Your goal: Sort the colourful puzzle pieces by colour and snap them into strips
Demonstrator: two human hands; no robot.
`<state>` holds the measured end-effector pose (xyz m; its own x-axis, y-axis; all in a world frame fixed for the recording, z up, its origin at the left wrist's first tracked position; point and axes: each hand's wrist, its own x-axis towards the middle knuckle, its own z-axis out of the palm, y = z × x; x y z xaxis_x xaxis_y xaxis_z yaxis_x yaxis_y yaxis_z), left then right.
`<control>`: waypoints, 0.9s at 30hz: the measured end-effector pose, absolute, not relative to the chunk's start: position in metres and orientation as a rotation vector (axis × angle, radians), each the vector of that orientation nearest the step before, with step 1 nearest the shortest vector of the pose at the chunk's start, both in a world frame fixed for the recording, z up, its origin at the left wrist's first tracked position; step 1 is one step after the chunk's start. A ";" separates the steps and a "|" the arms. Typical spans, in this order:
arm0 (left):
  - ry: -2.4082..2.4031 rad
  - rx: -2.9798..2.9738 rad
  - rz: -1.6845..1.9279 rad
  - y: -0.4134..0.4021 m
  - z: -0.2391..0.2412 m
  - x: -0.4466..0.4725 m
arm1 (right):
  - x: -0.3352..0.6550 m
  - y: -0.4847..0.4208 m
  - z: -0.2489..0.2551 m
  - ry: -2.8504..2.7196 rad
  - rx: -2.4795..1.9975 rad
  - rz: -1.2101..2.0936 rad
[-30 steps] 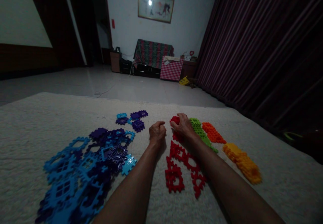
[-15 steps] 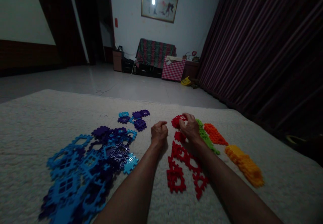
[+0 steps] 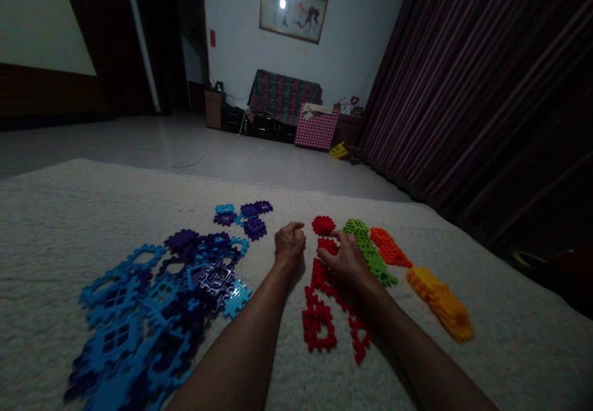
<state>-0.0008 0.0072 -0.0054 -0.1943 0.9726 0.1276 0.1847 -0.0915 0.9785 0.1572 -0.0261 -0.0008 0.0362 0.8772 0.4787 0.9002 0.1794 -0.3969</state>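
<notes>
My left hand (image 3: 290,244) rests on the pale quilted cover as a loose fist, and nothing shows in it. To its right, my right hand (image 3: 345,255) has thumb and fingers around a flat red toothed building tile (image 3: 327,246), partly hidden by the fingers. Just beyond lies a round red toothed piece (image 3: 323,225), apart from the fingers. Nearer to me, more red tiles (image 3: 319,327) lie flat, some beneath my right wrist. A row of green tiles (image 3: 368,247) runs close along the right side of that hand.
Blue and purple tiles (image 3: 162,296) form a big heap at left, with a smaller cluster (image 3: 250,211) beyond. Orange tiles (image 3: 389,247) and yellow tiles (image 3: 440,300) lie in rows at right. Past the cover's far edge are a tiled floor (image 3: 259,164) and a long curtain (image 3: 445,89).
My right hand has left the round red piece and come back toward me, onto the red tile nearer by. The green row's far end now shows. My left hand stays in place.
</notes>
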 end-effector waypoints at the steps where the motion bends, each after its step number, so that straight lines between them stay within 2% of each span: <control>1: 1.442 1.323 1.355 0.007 -0.005 -0.001 | 0.156 -0.024 0.000 -1.816 -1.716 -0.049; 10: 1.447 1.302 1.379 0.010 -0.010 0.001 | 0.147 -0.011 0.000 -1.851 -1.931 0.026; 20: 1.430 1.310 1.360 0.007 -0.005 -0.001 | 0.146 -0.006 0.007 -1.723 -1.698 -0.176; 27: 1.439 1.345 1.373 0.009 -0.007 0.000 | 0.142 -0.002 0.003 -1.649 -1.672 -0.136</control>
<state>-0.0003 0.0088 -0.0070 -0.1928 0.9693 0.1525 0.1975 -0.1139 0.9737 0.1419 -0.0020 0.0025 0.1567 0.8082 0.5677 0.8901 0.1335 -0.4358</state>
